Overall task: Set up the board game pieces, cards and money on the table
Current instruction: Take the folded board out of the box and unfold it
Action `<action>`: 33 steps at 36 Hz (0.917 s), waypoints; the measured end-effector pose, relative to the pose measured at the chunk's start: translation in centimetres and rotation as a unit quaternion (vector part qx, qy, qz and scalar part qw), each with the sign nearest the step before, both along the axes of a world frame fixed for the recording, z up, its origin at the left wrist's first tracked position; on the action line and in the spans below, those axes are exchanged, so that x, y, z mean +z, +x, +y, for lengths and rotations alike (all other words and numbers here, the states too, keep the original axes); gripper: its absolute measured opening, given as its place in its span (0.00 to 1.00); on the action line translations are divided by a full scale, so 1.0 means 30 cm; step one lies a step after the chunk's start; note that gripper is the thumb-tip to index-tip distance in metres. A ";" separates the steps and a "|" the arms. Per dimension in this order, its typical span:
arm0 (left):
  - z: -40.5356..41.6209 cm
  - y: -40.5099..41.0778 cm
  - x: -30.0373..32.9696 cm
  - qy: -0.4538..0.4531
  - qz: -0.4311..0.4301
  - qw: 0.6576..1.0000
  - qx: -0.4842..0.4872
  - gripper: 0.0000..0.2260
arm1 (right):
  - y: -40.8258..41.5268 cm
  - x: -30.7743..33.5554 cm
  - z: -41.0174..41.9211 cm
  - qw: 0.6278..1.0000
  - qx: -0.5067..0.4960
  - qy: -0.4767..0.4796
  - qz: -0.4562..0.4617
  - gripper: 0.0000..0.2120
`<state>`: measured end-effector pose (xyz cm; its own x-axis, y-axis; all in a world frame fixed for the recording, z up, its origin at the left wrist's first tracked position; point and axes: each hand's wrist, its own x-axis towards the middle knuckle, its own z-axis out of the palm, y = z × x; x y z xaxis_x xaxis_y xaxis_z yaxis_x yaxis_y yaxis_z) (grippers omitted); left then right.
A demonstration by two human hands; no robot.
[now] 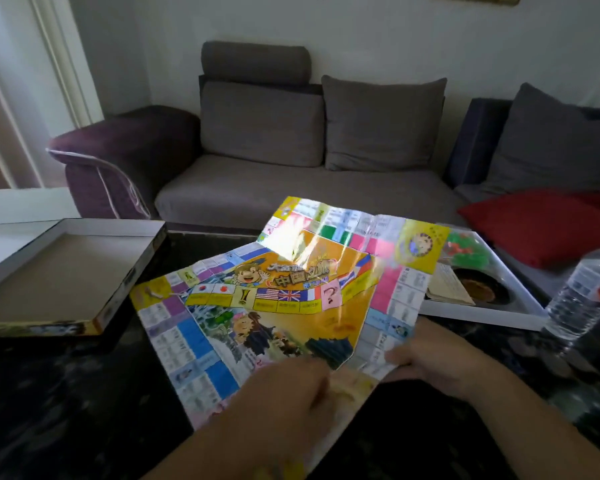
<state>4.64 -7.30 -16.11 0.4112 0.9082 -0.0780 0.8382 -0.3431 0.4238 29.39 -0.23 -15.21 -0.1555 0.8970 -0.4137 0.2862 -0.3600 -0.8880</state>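
From my remote seat I see a glossy, creased paper game board printed in yellow, pink and blue squares [274, 299] spread partly unfolded over the middle of the dark marbled desk [66, 393], its far edge lifted and catching glare. My right hand [430, 355], at about 4 o'clock, pinches the sheet's near right edge, fingers curled over it. My left hand [284, 393], at 6 o'clock, lies over the sheet's near corner; it is blurred, and I cannot tell whether it grips or only presses. At 9 o'clock lies the upturned white-walled cardboard box lid [66, 271]. At 3 o'clock the white box tray [482, 299] holds green and red plastic pieces [461, 249], partly under the sheet. A clear plastic water bottle [586, 289] stands just beyond it. A grey fabric sofa [291, 168] with a red cushion [541, 223] fills 12 o'clock.
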 end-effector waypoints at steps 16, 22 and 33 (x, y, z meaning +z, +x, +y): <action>0.095 -0.228 -0.040 -0.185 0.102 0.976 -0.055 0.54 | 0.109 -0.062 0.184 0.985 -0.141 0.060 -0.077 0.07; 0.098 -0.153 -0.110 -0.115 0.134 0.984 0.006 0.54 | 0.055 -0.042 0.166 0.992 -0.080 -0.006 -0.100 0.10; 0.115 -0.122 -0.112 -0.132 0.145 0.980 0.019 0.55 | 0.124 0.041 0.028 0.959 0.105 -0.058 -0.258 0.23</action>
<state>0.96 -3.85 -19.46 0.3032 0.8553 -0.4202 0.9466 -0.2196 0.2360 33.10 0.60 -13.97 -0.0759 0.8114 -0.5796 0.7538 -0.3337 -0.5660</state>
